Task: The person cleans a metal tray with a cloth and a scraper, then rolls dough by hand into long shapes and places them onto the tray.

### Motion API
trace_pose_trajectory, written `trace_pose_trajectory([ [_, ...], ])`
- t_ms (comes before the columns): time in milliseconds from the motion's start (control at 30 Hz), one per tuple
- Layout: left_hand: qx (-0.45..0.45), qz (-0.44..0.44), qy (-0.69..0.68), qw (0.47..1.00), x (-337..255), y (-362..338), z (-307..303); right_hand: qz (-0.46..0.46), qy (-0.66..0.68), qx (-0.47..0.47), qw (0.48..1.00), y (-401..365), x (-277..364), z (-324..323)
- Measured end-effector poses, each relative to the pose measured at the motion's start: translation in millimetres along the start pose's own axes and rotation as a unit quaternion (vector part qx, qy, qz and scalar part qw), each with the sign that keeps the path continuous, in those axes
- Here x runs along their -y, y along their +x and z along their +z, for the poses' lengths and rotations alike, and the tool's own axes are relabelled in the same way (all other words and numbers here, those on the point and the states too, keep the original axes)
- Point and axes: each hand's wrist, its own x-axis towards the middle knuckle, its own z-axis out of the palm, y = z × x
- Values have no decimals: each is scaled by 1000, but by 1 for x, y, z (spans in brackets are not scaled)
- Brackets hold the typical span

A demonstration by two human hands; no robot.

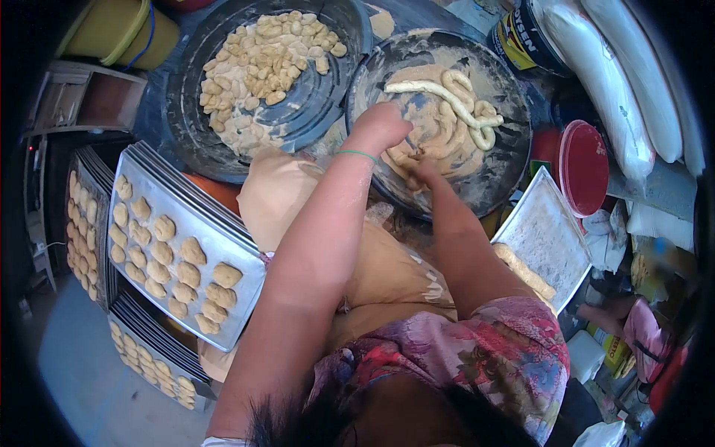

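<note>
While a long pale dough rope (447, 97) lies bent and looped over itself on the far right side of the black right basin (519, 167), both hands are in that same basin, nearer and to the left of it. The left hand (383, 127), above a green wristband (357, 154), is curled into a loose fist; whether anything is inside it cannot be told. The right hand (422, 175) has its fingers bent down towards the flour at the basin's near side, and its grip cannot be made out either. Tan flour (447, 160) coats the basin floor in swirls.

Beside it on the left, the larger left basin (182, 112) holds a heap of small dough pieces (268, 63) and loose flour. Nearer on the left, a metal tray (249, 298) bears rows of dough lumps (160, 252), with stacked trays (97, 160) around it. To the right, another tray (547, 231) carries a floury dough log (525, 272). Beyond it stands a red-lidded tub (585, 167); farther, a dark bucket (521, 37) has a label reading "OYSEN", its first letter unclear. Far left is an olive bucket (123, 33).
</note>
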Motion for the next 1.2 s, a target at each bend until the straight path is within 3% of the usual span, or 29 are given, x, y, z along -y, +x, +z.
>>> trace_pose_trajectory([
  [100, 35, -4, 21, 999, 5, 5, 8, -12, 320, 110, 941, -33, 38, -49],
  [167, 68, -32, 69, 995, 4, 9, 11, -133, 342, 89, 926, -54, 63, -70],
  [200, 11, 45, 56, 997, 13, 15, 24, -193, 350, 78, 913, -67, 79, -81],
  [267, -101, 200, 27, 974, 27, 27, 55, -265, 188, 8, 946, -111, 126, -115],
  [300, -98, 189, -51, 976, 9, 17, 47, -295, 104, -27, 949, -134, 146, -132],
  [367, -81, 164, -202, 962, -37, -17, 22, -387, 88, -87, 914, -163, 170, -159],
  [400, -103, 161, -200, 961, -43, -20, 19, -431, 80, -117, 891, -179, 181, -171],
  [467, -146, 155, -198, 957, -55, -20, 13, -468, 178, -113, 858, -233, 206, -196],
  [500, -86, 187, -232, 951, -54, -16, 18, -460, 237, -107, 849, -258, 210, -210],
  [533, -89, 186, -201, 957, -59, -21, 20, -452, 294, -100, 836, -280, 209, -225],
  [600, -97, 182, -140, 969, -67, -36, 21, -519, 431, -160, 720, -321, 195, -250],
  [667, -60, 128, -116, 983, -71, -45, 15, -671, 543, -98, 495, -341, 175, -275],
  [733, -23, 72, -90, 993, -73, -53, 9, -646, 541, -145, 519, -361, 161, -280],
  [767, -62, 84, -103, 989, -68, -53, 15, -632, 541, -169, 529, -370, 154, -281],
  [800, -73, 92, -99, 988, -64, -53, 16, -603, 537, -160, 568, -360, 145, -283],
  [867, -98, 100, -95, 986, -53, -55, 16, -478, 477, -224, 703, -343, 130, -270],
  [967, -115, 163, -6, 980, -35, -56, 19, -434, 512, -228, 705, -326, 111, -254],
  [1067, -177, 203, 123, 955, -14, -50, 38, -456, 552, -216, 664, -333, 94, -254],
  [1200, -67, 120, 70, 988, -45, -80, 21, -489, 514, -231, 666, -369, 63, -274],
])
